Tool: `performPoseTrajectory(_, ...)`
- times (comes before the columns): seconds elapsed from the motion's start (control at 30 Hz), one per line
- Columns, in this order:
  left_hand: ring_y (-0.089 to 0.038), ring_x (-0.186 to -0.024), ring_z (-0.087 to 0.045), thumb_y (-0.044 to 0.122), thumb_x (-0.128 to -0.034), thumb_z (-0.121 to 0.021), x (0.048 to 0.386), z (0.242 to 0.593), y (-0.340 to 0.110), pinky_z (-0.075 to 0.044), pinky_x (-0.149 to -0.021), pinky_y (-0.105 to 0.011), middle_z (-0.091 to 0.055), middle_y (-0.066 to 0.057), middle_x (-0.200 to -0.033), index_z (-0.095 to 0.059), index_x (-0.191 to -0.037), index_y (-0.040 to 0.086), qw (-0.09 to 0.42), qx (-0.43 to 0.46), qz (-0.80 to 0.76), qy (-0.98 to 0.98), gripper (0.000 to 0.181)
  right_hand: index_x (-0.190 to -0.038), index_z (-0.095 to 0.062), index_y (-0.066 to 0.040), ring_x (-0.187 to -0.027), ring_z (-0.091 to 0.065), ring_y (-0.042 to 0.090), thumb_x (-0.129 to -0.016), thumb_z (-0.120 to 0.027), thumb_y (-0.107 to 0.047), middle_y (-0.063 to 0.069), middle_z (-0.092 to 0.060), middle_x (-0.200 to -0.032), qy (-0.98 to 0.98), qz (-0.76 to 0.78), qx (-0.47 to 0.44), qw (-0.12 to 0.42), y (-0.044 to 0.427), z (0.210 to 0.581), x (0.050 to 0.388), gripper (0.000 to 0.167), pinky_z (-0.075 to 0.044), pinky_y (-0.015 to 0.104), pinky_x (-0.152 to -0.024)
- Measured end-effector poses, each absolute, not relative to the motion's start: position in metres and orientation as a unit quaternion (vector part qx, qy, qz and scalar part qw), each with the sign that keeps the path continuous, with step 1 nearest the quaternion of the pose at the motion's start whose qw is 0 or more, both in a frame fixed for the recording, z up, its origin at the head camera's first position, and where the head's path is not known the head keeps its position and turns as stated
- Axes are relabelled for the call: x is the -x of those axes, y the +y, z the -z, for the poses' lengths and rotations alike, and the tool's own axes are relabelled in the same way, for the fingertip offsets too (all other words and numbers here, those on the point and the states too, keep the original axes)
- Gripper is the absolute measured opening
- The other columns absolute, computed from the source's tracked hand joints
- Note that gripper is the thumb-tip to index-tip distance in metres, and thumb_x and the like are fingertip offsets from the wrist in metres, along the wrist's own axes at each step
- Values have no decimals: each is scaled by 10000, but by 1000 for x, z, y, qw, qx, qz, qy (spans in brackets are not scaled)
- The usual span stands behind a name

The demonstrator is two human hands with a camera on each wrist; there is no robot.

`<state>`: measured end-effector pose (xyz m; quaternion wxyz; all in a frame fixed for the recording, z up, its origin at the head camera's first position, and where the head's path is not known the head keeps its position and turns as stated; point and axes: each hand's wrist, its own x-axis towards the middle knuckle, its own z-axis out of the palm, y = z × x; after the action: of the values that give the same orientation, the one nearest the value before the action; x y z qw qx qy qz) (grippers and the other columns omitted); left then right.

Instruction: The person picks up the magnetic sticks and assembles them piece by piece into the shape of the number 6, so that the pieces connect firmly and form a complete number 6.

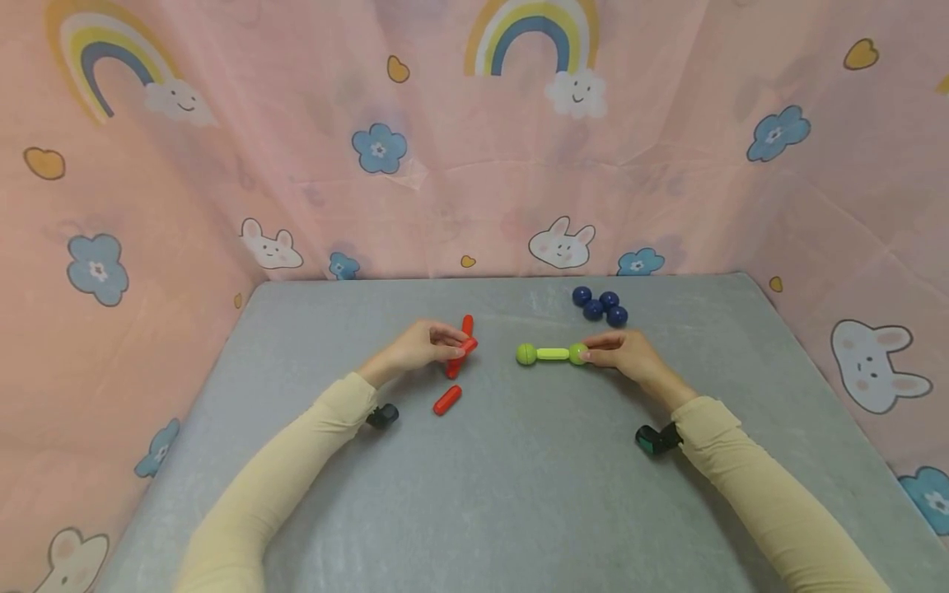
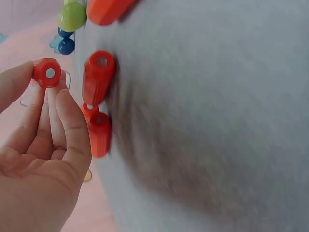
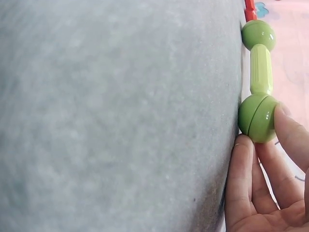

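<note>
My left hand (image 1: 417, 346) pinches a red magnetic building rod (image 2: 47, 73) between thumb and fingertips, and a silver disc shows on its near end. Beneath it more red rods (image 2: 99, 79) lie on the table, and a separate one (image 1: 447, 400) lies closer to me. Over to the right, a light green rod (image 1: 552, 354) joins two green balls, the left ball (image 1: 525, 354) and the right ball (image 3: 259, 118). The thumb and fingers of my right hand (image 1: 630, 359) grip that right ball; the joined piece lies level, at or just above the tabletop.
Several dark blue balls (image 1: 593, 310) sit grouped near the table's back edge, beyond my right hand. The grey table (image 1: 474, 494) meets a pink patterned curtain (image 1: 460, 189) at the back and sides. Black wrist cameras (image 1: 656, 440) hang under both sleeves.
</note>
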<state>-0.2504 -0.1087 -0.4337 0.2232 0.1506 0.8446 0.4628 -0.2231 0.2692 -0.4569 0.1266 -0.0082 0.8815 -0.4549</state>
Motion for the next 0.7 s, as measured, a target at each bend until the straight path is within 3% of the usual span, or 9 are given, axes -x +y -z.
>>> performPoseTrajectory(0.33,-86,-876,-674,239,-893,-743,245,432,-87,-519,-766,-266,-770,-29,-1035,-714,-1200,152,228,-175,-453,844,321,-1270,-668,-60,-996,-587,66,-872,-756,-376,177,-650,-1317,884,451,10,123,269,458,224,516,-494,201,-790)
performPoseTrajectory(0.7,-86,-908,-678,237,-866,-774,237,429,-55,-488,-710,-205,-759,-38,-1108,-726,-1183,147,236,-181,-455,839,333,-1270,-665,-46,-963,-580,38,-875,-756,-363,189,-649,-1313,886,450,16,116,270,459,223,515,-496,203,-776)
